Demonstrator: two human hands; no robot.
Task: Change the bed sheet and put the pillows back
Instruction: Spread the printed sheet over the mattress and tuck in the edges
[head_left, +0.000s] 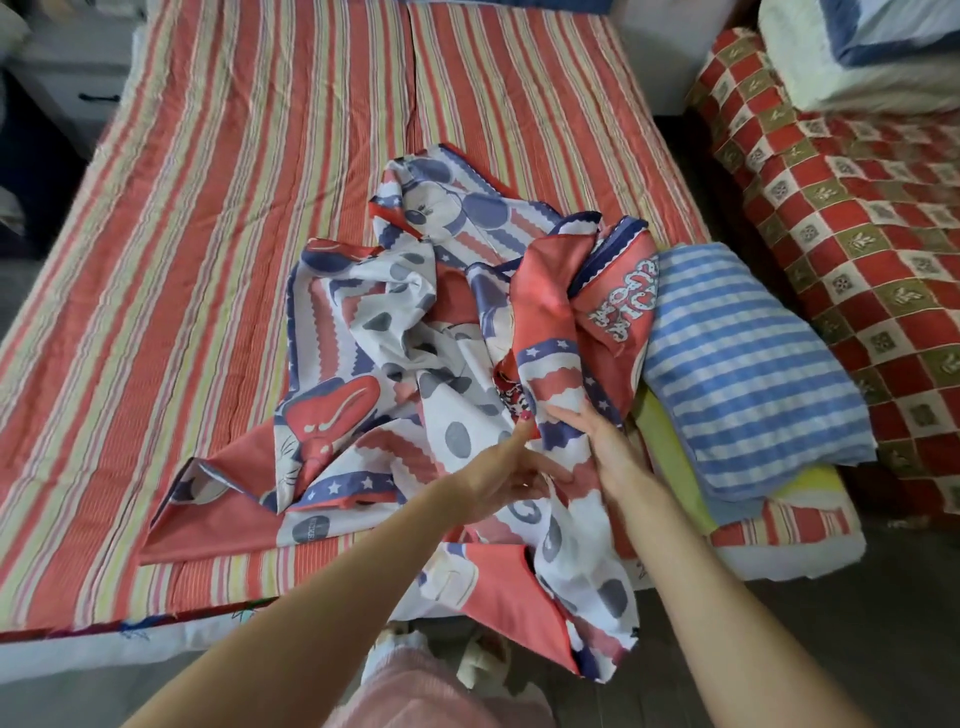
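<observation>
Both hands, left hand (506, 467) and right hand (597, 441), fingers spread, touch the crumpled sheet (415, 332), which sprawls toward eleven o'clock across the bed (208, 208).

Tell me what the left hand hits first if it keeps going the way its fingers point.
Probably the crumpled cartoon-print sheet: the left hand already lies against it, fingers aimed up and right into the bunched folds.

Both arms extended forward, converging. Left hand (506, 470) fingers straight, relaxed, pointing forward. Right hand (602, 441) fingers extended, palm down, just beside the left.
</observation>
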